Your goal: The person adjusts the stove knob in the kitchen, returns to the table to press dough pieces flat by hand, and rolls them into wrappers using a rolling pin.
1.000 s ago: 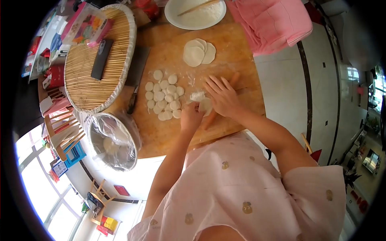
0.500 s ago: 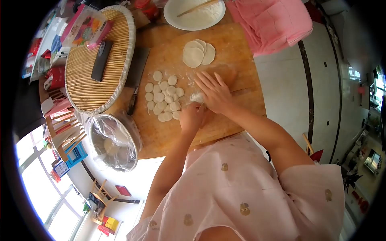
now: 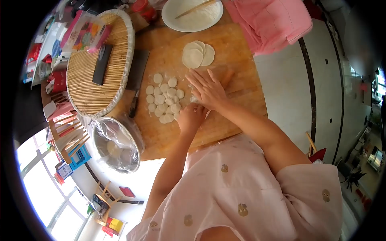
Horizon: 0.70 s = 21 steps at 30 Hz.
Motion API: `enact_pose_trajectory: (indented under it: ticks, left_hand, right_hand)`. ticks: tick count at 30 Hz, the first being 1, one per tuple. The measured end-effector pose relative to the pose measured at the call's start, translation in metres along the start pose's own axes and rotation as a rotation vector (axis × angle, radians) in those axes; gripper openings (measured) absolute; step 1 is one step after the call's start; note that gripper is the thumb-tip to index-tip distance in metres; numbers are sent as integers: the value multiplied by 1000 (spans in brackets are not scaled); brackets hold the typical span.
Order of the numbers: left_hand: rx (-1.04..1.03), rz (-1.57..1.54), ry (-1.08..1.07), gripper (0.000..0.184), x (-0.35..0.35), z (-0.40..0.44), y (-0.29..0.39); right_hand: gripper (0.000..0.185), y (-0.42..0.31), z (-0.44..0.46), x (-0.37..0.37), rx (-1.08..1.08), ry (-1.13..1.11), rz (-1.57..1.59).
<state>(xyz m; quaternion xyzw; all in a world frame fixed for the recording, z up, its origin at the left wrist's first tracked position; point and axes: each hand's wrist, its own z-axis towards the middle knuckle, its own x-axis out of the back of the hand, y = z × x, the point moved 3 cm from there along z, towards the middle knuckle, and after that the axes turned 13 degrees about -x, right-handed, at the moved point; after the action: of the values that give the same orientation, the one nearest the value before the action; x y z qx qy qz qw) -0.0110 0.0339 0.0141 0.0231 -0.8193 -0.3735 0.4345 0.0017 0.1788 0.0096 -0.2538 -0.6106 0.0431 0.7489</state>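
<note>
My right hand (image 3: pixel 210 91) lies flat with its fingers stretched out, its palm over a wooden rolling pin (image 3: pixel 228 78) whose far end shows beyond the thumb. Just below it, my left hand (image 3: pixel 191 116) is closed, pinching the edge of a dough wrapper that is mostly hidden under both hands. Left of my left hand, several small flattened dough pieces (image 3: pixel 159 99) sit in a cluster. A few rolled round wrappers (image 3: pixel 193 58) overlap in a pile beyond my right fingertips. Everything rests on a floured wooden board (image 3: pixel 161 140).
A white bowl of flour (image 3: pixel 193 29) with a stick across it stands at the back. To the left are a cleaver (image 3: pixel 138 68), a round reed tray (image 3: pixel 80 82) and a metal basin covered in plastic (image 3: pixel 136 160). Pink cloth (image 3: pixel 273 28) lies at the back right.
My right hand has slid slightly forward and left over the rolling pin, more of whose far end shows. My left hand stays closed near the same spot. The view has shifted a little.
</note>
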Motion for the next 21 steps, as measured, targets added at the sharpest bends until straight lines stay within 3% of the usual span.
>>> enact_pose_trajectory:
  ticks: [1,4,8,11,14,17,20,21]
  left_hand:
    - [-17,73,-10,21,1,5,2]
    - [-242,-342,40,18,-12,0,-21]
    - [-135,-482,-18,21,20,31,22]
    - [-175,-643,309,25,35,87,9]
    - [-264,209,463,33,69,93,-9]
    - [-265,672,386,33,78,86,-34]
    - [-385,604,408,27,83,87,-34]
    - [-357,406,331,26,81,88,-33]
  right_hand:
    - [56,2,-5,7,18,-4,15]
    - [59,41,-76,30,-55,-99,2]
    - [62,60,-122,43,-123,-171,-27]
    - [61,58,-108,33,-104,-146,-45]
    - [58,57,-107,29,-112,-145,-23]
    - [54,60,-106,25,-103,-111,24]
    - [47,62,-97,26,-90,-63,88]
    - [43,62,-92,26,-81,-39,102]
